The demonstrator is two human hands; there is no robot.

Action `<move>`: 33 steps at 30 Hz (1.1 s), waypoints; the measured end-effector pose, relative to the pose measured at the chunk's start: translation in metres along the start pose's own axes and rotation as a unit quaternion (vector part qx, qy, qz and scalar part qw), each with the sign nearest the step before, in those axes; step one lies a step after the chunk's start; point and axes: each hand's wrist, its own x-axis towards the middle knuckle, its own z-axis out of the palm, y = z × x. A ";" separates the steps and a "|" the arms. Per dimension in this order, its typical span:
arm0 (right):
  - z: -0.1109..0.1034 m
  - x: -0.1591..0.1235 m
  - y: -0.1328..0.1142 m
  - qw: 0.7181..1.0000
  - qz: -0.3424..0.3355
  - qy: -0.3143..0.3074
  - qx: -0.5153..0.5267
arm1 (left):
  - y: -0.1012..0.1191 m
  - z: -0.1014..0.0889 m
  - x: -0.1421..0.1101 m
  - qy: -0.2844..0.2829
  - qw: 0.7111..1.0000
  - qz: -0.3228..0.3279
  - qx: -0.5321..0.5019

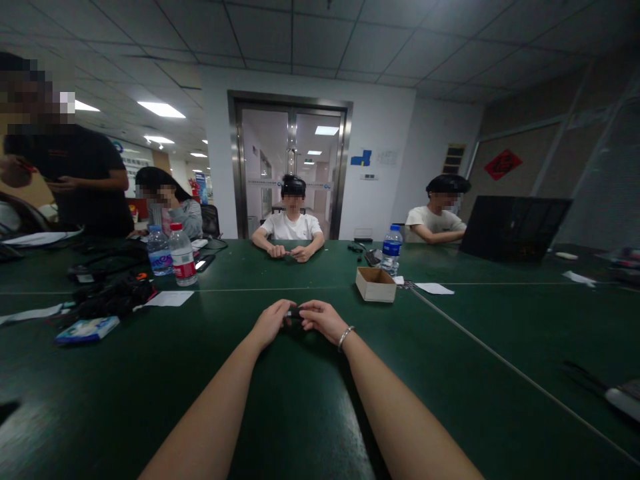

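Note:
A small black object (295,313) with a pale end is held just above or on the dark green table (300,400); its kind is too small to make out. My left hand (271,322) pinches its left end between thumb and fingers. At the other end, my right hand (323,320) has its fingertips closed on the same object. A silver bracelet (345,338) circles my right wrist. The nearest thing to my right hand is an open cardboard box (376,291), a little beyond it to the right.
Two bottles (183,257) stand at the left, near black gear (107,297) and a blue-white packet (87,330). Behind the box is a water bottle (391,250). A black laptop (515,227) stands far right. A person (293,230) sits opposite; others are at both sides.

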 end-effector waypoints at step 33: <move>-0.002 0.005 0.004 0.999 -0.015 0.023 0.042 | -0.006 0.001 0.001 0.013 0.999 0.028 0.020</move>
